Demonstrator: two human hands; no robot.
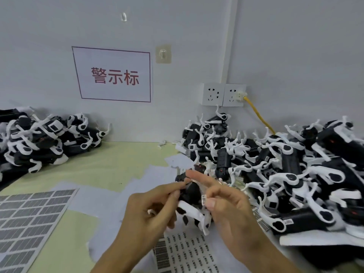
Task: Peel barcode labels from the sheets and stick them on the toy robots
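Observation:
My left hand (151, 208) grips a black-and-white toy robot (192, 201) above the table's near middle. My right hand (226, 205) is at the robot's right side, its thumb pressing a small barcode label (204, 200) against the black body, index finger pointing up-left. Under the hands lies a sheet of small barcode labels (187, 253). A larger sheet of grey labels (29, 219) lies at the lower left.
A big heap of toy robots (285, 170) fills the right side. A smaller heap (39, 138) sits at the far left. Loose backing sheets (157, 174) lie on the green mat (110, 158). Wall sockets with a yellow cable (258, 113) are behind.

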